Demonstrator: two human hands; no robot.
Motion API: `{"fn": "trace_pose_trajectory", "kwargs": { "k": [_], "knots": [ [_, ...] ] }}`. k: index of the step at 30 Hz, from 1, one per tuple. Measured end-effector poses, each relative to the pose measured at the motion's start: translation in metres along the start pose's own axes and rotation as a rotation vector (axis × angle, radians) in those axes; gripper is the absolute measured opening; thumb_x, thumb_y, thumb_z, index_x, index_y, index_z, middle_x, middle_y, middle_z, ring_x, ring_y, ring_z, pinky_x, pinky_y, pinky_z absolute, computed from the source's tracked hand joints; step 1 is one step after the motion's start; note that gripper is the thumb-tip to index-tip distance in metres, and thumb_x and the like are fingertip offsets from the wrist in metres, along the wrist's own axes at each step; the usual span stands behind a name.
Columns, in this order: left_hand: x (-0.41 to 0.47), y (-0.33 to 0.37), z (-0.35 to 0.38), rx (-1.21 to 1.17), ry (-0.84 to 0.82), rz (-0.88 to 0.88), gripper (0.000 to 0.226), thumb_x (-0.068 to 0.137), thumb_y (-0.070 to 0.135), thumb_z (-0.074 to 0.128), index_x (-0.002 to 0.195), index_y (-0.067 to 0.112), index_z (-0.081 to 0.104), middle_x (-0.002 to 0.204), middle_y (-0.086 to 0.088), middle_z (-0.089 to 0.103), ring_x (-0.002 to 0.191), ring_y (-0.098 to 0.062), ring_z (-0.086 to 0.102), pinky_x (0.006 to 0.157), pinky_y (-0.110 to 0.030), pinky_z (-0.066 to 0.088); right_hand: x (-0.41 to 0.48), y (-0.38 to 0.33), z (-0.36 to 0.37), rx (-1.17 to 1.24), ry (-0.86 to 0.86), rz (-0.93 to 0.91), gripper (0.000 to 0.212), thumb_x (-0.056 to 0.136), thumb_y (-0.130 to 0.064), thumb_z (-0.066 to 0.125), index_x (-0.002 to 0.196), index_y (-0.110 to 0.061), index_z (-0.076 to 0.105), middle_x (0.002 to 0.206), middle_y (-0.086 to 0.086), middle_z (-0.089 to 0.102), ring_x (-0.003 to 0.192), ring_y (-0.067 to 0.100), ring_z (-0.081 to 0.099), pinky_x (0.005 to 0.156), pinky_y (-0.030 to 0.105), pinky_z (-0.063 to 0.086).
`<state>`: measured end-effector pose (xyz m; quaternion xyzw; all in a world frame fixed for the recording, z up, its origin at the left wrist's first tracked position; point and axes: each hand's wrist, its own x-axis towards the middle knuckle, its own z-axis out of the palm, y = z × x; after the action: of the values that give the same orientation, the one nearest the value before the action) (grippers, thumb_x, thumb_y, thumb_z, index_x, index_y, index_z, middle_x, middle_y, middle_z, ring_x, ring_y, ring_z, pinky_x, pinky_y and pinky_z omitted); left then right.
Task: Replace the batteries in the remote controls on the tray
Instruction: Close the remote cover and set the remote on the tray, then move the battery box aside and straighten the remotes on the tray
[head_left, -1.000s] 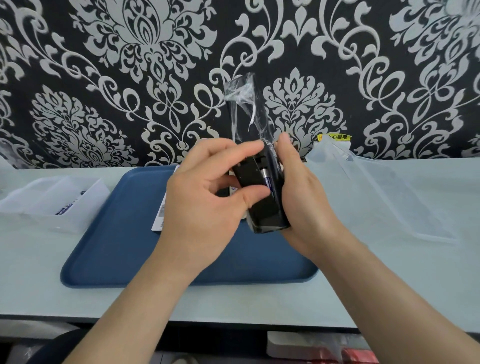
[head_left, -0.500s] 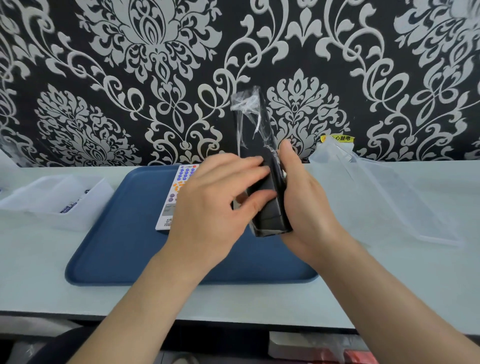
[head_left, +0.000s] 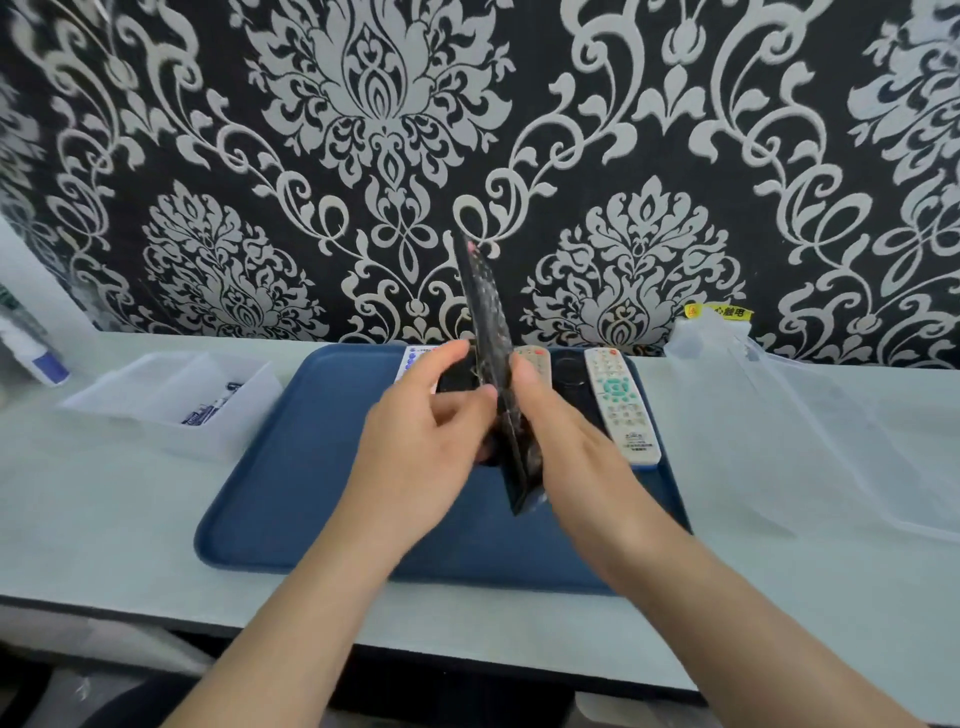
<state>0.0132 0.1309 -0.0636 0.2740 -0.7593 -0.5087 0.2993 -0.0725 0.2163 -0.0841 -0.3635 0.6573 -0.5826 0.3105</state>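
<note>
Both hands hold a black remote (head_left: 485, 332) on edge above the blue tray (head_left: 291, 483), the left hand (head_left: 421, 447) pinching its lower half and the right hand (head_left: 566, 441) gripping the opposite side. The battery bay is turned out of sight, so it cannot be told whether this swap is finished. A white remote (head_left: 623, 415) and at least two others lie on the tray, likely awaiting their turn. Batteries (head_left: 208, 410) sit in a clear bin (head_left: 218, 441) on the pale desk (head_left: 104, 519), which stands before black-and-silver damask wallpaper (head_left: 363, 104).
</note>
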Motion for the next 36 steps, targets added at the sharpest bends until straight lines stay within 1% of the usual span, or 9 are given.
{"fn": "trace_pose_trajectory", "kwargs": {
  "k": [2, 5, 9, 13, 17, 22, 27, 33, 36],
  "knots": [
    [0.002, -0.001, -0.015, -0.071, -0.014, -0.043, 0.023, 0.096, 0.023, 0.056, 0.112, 0.036, 0.064, 0.085, 0.004, 0.076, 0.084, -0.013, 0.072, 0.078, -0.033, 0.058, 0.003, -0.003, 0.012, -0.046, -0.048, -0.059, 0.069, 0.087, -0.072, 0.03, 0.146, -0.039, 0.042, 0.156, -0.014, 0.037, 0.148, 0.006, 0.023, 0.122, 0.039, 0.016],
    [0.006, -0.015, -0.049, -0.022, 0.05, -0.046, 0.03, 0.097, 0.016, 0.053, 0.1, 0.043, 0.065, 0.085, 0.003, 0.076, 0.085, -0.018, 0.072, 0.078, -0.035, 0.058, 0.012, -0.018, 0.041, -0.02, -0.101, -0.051, 0.023, 0.1, -0.046, 0.044, 0.112, -0.041, 0.063, 0.136, -0.012, 0.053, 0.127, -0.002, 0.045, 0.109, 0.017, 0.03],
    [0.018, -0.048, -0.089, 0.119, 0.12, -0.099, 0.044, 0.098, 0.009, 0.045, 0.088, 0.045, 0.069, 0.091, 0.014, 0.074, 0.094, -0.011, 0.068, 0.092, -0.036, 0.052, 0.033, -0.005, 0.088, -0.273, -0.07, -0.121, 0.035, 0.082, -0.044, 0.044, 0.1, -0.022, 0.064, 0.112, 0.003, 0.059, 0.109, 0.025, 0.054, 0.101, 0.041, 0.042],
    [0.025, -0.079, -0.107, 0.338, 0.119, -0.135, 0.04, 0.096, 0.006, 0.042, 0.11, 0.032, 0.07, 0.099, 0.007, 0.072, 0.098, -0.016, 0.066, 0.09, -0.034, 0.05, 0.045, 0.001, 0.111, -0.48, -0.101, -0.141, 0.021, 0.08, -0.029, 0.043, 0.082, -0.014, 0.058, 0.095, 0.011, 0.063, 0.088, 0.026, 0.054, 0.08, 0.036, 0.044],
    [0.029, -0.09, -0.097, 0.424, 0.156, -0.143, 0.038, 0.094, 0.007, 0.043, 0.118, 0.027, 0.064, 0.103, -0.004, 0.072, 0.099, -0.024, 0.064, 0.086, -0.037, 0.05, 0.05, 0.004, 0.111, -0.72, -0.088, -0.177, 0.008, 0.089, -0.018, 0.047, 0.087, -0.013, 0.054, 0.098, 0.012, 0.061, 0.091, 0.03, 0.051, 0.084, 0.039, 0.041],
    [0.032, -0.086, -0.087, 0.532, 0.078, -0.136, 0.04, 0.099, 0.011, 0.04, 0.136, 0.022, 0.053, 0.135, -0.003, 0.058, 0.123, -0.022, 0.052, 0.096, -0.027, 0.038, 0.05, 0.007, 0.108, -1.09, -0.165, -0.067, 0.039, 0.096, -0.029, 0.042, 0.133, -0.018, 0.048, 0.139, 0.007, 0.043, 0.132, 0.029, 0.033, 0.1, 0.046, 0.036],
    [0.037, -0.085, -0.09, 0.512, -0.014, -0.088, 0.046, 0.095, 0.006, 0.044, 0.136, 0.025, 0.051, 0.135, 0.002, 0.058, 0.122, -0.019, 0.053, 0.096, -0.023, 0.037, 0.054, 0.0, 0.107, -1.209, -0.059, -0.172, 0.032, 0.097, -0.03, 0.039, 0.123, -0.022, 0.055, 0.126, -0.001, 0.054, 0.121, 0.023, 0.043, 0.091, 0.043, 0.035],
    [0.048, -0.077, -0.149, 0.397, 0.646, 0.128, 0.035, 0.088, 0.005, 0.052, 0.119, 0.02, 0.062, 0.11, -0.001, 0.058, 0.102, -0.026, 0.056, 0.095, -0.043, 0.044, 0.083, -0.016, 0.121, -0.854, -0.154, -0.141, 0.068, 0.09, -0.037, 0.064, 0.148, -0.015, 0.035, 0.143, 0.006, 0.046, 0.135, 0.027, 0.036, 0.108, 0.039, 0.034],
    [0.057, -0.102, -0.194, 0.243, 0.88, -0.134, 0.042, 0.086, 0.012, 0.054, 0.128, 0.017, 0.049, 0.124, -0.013, 0.047, 0.114, -0.032, 0.048, 0.102, -0.046, 0.038, 0.1, -0.024, 0.144, -0.779, -0.244, -0.102, 0.102, 0.081, -0.048, 0.074, 0.156, -0.016, 0.012, 0.156, 0.005, 0.028, 0.145, 0.027, 0.021, 0.116, 0.045, 0.026]
  ]
}}
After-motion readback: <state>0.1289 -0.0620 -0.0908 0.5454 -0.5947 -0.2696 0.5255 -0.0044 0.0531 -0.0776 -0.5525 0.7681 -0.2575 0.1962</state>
